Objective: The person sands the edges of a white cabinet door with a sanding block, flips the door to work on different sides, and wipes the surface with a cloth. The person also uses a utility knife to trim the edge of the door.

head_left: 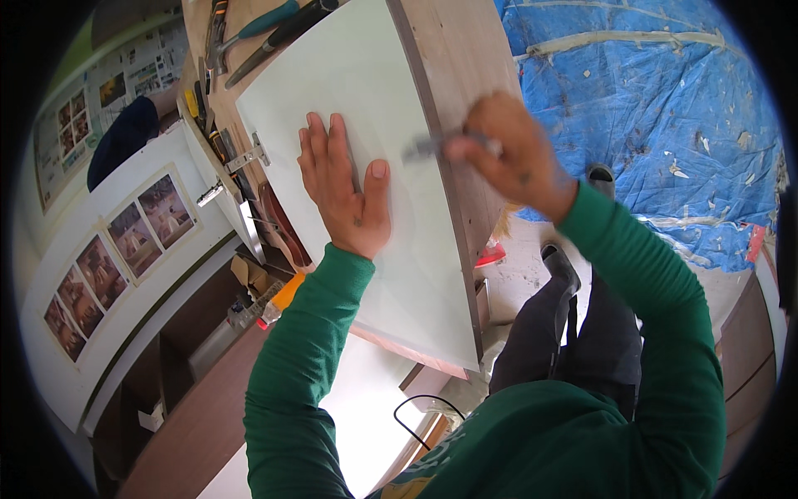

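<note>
A white panel [382, 91] with a dark edge band [432, 125] lies on a wooden work surface [457, 50]. My left hand [345, 187] rests flat on the panel, fingers stretched out and thumb apart. My right hand [511, 154] is closed round a slim grey tool [428, 148], whose kind is blurred by motion. The tool's tip points left over the panel, close to the banded edge. Whether it touches the panel I cannot tell. A metal hinge [249, 156] is at the panel's left edge.
A hammer with a blue handle [262, 21] and a long black-handled tool [278, 41] lie at the far end. Small hand tools crowd the left side. White panels with taped photos [137, 229] stand at left. A blue tarp [632, 125] covers the floor at right.
</note>
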`<state>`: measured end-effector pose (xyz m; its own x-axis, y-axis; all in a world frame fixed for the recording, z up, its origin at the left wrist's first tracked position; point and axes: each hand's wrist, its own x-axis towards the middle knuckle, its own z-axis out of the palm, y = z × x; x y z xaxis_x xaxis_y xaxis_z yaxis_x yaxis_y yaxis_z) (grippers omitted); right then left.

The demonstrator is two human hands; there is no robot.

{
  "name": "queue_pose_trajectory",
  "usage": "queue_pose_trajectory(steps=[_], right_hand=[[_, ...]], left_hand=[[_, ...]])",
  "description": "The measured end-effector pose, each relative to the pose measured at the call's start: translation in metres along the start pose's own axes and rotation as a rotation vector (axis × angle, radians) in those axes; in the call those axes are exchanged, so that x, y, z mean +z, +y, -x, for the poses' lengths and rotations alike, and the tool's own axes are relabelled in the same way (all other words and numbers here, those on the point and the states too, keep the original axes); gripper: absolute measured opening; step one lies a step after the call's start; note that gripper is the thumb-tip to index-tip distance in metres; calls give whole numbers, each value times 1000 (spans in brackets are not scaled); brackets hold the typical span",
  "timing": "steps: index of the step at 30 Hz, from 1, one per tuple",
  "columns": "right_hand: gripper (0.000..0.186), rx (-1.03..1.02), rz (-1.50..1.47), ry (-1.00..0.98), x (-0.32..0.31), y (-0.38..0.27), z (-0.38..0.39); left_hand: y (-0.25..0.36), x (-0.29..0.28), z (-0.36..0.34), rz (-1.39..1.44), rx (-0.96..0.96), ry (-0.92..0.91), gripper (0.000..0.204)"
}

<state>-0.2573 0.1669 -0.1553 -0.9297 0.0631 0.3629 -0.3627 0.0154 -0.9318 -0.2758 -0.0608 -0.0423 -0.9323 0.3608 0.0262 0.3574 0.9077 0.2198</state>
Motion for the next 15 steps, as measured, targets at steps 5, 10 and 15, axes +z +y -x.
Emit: queue_pose_trajectory(steps=[5,10,15], right_hand=[[26,102,96,143,-18,43,-126],[34,242,-30,114,-32,28,-154],[33,90,71,-202,-39,-2,-80]], left_hand=[[2,-1,-2,1,-1,-12,72],[-1,-1,1,23,-13,-2,74],[2,-2,0,-14,-54,-42,74]])
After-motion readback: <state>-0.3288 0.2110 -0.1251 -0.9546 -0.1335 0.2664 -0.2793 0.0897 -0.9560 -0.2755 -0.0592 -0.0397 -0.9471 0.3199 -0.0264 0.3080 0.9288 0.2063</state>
